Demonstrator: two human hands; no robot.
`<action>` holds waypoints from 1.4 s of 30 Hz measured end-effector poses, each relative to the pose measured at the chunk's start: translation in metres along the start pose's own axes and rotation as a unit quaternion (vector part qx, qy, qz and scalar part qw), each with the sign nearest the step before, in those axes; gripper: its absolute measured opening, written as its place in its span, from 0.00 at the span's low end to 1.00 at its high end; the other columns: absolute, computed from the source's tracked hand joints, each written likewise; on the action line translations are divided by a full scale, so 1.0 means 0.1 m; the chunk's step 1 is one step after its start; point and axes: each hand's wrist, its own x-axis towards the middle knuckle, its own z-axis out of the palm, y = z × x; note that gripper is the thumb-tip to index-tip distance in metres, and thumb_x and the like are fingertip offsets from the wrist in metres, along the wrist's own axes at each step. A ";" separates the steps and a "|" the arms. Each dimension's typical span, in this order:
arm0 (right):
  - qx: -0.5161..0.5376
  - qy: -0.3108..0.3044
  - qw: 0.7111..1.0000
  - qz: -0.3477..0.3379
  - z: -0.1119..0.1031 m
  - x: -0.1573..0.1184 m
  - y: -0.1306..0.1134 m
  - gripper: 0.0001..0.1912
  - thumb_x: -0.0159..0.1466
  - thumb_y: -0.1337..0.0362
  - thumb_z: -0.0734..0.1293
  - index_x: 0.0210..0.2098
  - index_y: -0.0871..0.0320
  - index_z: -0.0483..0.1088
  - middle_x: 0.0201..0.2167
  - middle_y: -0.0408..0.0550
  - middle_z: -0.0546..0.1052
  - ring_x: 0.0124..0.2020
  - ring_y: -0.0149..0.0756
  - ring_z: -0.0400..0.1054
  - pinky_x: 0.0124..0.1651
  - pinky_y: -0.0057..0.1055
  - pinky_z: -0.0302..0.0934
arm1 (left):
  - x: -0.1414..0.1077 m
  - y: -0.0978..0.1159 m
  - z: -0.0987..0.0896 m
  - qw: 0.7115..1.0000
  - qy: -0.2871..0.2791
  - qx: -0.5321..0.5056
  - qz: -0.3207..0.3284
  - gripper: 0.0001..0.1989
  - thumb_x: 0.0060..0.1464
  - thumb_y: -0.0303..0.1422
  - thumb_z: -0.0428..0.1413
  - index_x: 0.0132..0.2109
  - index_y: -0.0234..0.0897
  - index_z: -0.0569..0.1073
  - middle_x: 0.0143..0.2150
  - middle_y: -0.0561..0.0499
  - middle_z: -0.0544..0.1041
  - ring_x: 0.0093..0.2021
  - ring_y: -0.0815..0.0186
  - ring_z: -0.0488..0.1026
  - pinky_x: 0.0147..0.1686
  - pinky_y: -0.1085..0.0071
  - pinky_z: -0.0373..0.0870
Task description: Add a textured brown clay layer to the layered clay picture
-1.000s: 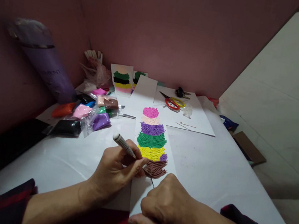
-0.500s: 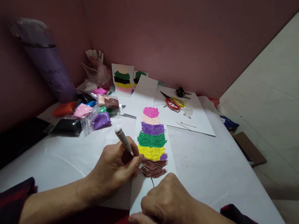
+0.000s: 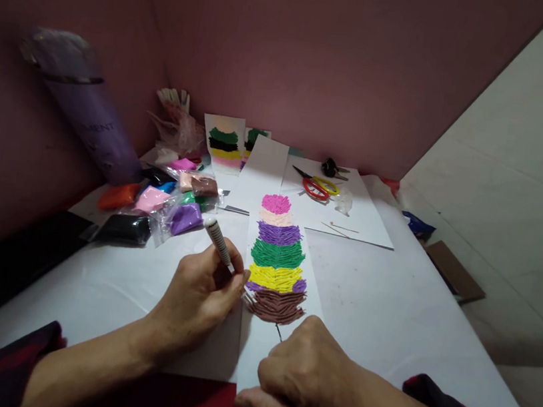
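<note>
A long white paper strip [image 3: 257, 356] lies in front of me, bearing a feather shape of clay strands in pink, peach, purple, green, yellow and brown bands. My left hand [image 3: 203, 295] is closed around a pen-like tool [image 3: 218, 242] with a white patterned handle. Its thin, pale tip is at the left edge of the brown clay band [image 3: 277, 305]. My right hand [image 3: 299, 382] is curled over the lower end of the strip, thumb at the bottom edge, gripping the paper. A short dark drawn line [image 3: 278, 332] runs from the brown band toward that hand.
Bagged clay pieces [image 3: 153, 200] lie on the left, before a purple cylinder [image 3: 92, 111]. Red-and-yellow scissors [image 3: 318, 186] and thin sticks [image 3: 341, 228] rest on white sheets [image 3: 370, 221] behind. Striped cards [image 3: 223, 143] lean at the back wall. A brown box [image 3: 454, 271] is at right.
My left hand has drawn back slightly to the left with the tool, uncovering the left end of the brown band. My right hand has stayed on the paper.
</note>
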 end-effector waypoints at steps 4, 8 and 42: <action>-0.003 -0.004 1.000 0.004 -0.01 0.01 -0.01 0.20 0.64 0.61 0.66 0.17 0.59 0.60 0.12 0.34 0.60 0.18 0.25 0.44 0.24 0.28 0.43 | 0.01 0.01 -0.02 0.999 0.015 0.012 0.027 0.06 0.54 0.25 0.55 0.30 0.38 0.65 0.17 0.60 0.66 0.15 0.74 0.65 0.15 0.78 0.62; -0.013 -0.007 1.000 0.004 -0.01 0.01 -0.01 0.21 0.65 0.61 0.65 0.17 0.59 0.60 0.12 0.34 0.60 0.18 0.25 0.44 0.24 0.28 0.43 | 0.00 0.01 -0.02 0.998 0.051 -0.008 0.036 0.06 0.55 0.25 0.56 0.32 0.37 0.66 0.19 0.60 0.68 0.16 0.74 0.67 0.16 0.78 0.65; -0.012 -0.004 1.000 -0.009 -0.01 0.00 0.00 0.20 0.65 0.62 0.65 0.17 0.59 0.63 0.12 0.36 0.67 0.15 0.23 0.50 0.24 0.28 0.44 | -0.04 0.04 0.09 0.996 -0.021 -0.074 -0.052 0.07 0.54 0.30 0.57 0.30 0.39 0.66 0.16 0.56 0.73 0.15 0.69 0.71 0.15 0.77 0.67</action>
